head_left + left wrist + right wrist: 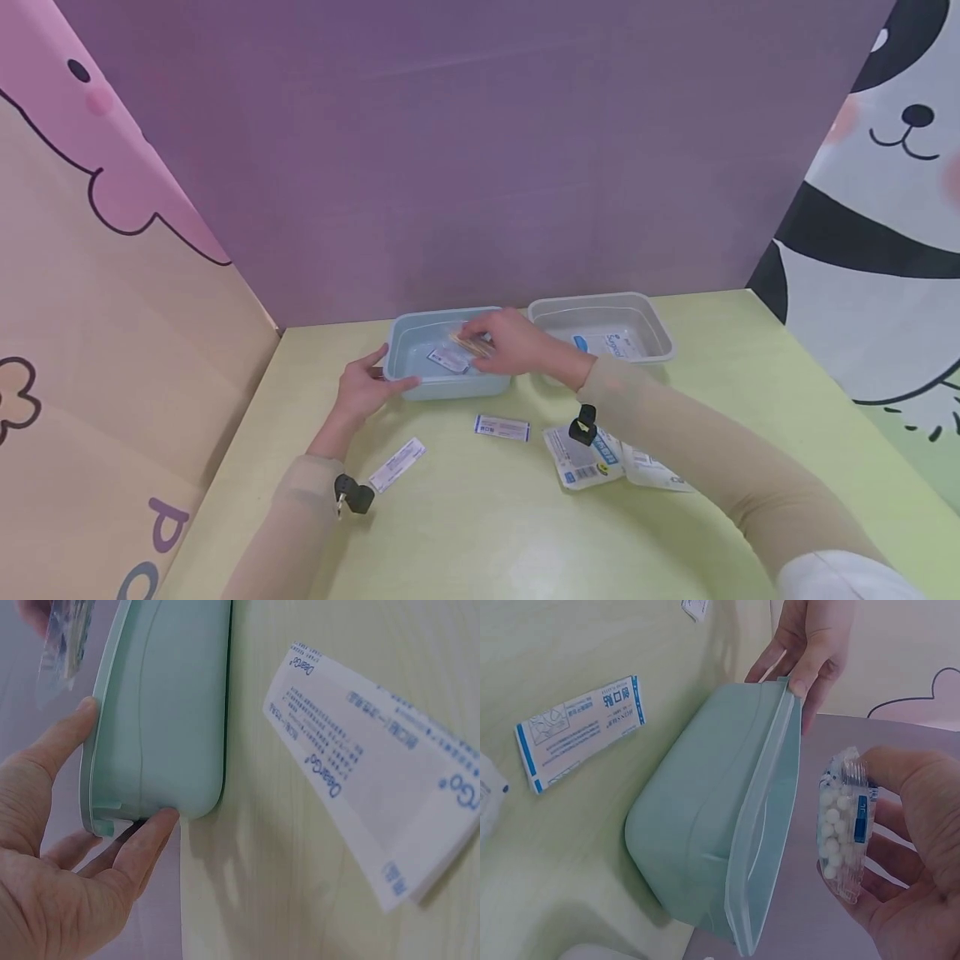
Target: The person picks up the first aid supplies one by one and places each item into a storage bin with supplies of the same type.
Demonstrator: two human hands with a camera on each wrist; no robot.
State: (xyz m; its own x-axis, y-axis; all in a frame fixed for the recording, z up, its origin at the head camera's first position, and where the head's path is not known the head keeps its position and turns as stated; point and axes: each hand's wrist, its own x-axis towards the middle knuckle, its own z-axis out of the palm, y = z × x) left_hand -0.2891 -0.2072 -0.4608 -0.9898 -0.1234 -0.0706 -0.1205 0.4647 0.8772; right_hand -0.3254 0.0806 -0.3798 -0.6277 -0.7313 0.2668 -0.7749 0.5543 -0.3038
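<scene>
My left hand (pixel 363 387) grips the left end of a light blue-green plastic bin (pixel 457 388), thumb on the front rim. In the left wrist view its fingers wrap the bin's corner. Over the bin's right side, my right hand (pixel 517 340) holds a clear pack of cotton swabs (pixel 844 829) between thumb and fingers. White swab heads show through the plastic in the right wrist view; pale sticks show in the head view. A small white-and-blue packet (pixel 447 360) lies inside the bin. Two adhesive bandage packets lie in front of it, one centred (pixel 502 427), another left (pixel 397 465).
A grey plastic bin (pixel 660 352) stands to the right, holding a white-and-blue packet (pixel 609 344). Two white packages, one with blue print (pixel 583 458), lie partly under my right forearm. A purple panel (pixel 480 167) rises behind the yellow-green table (pixel 465 533).
</scene>
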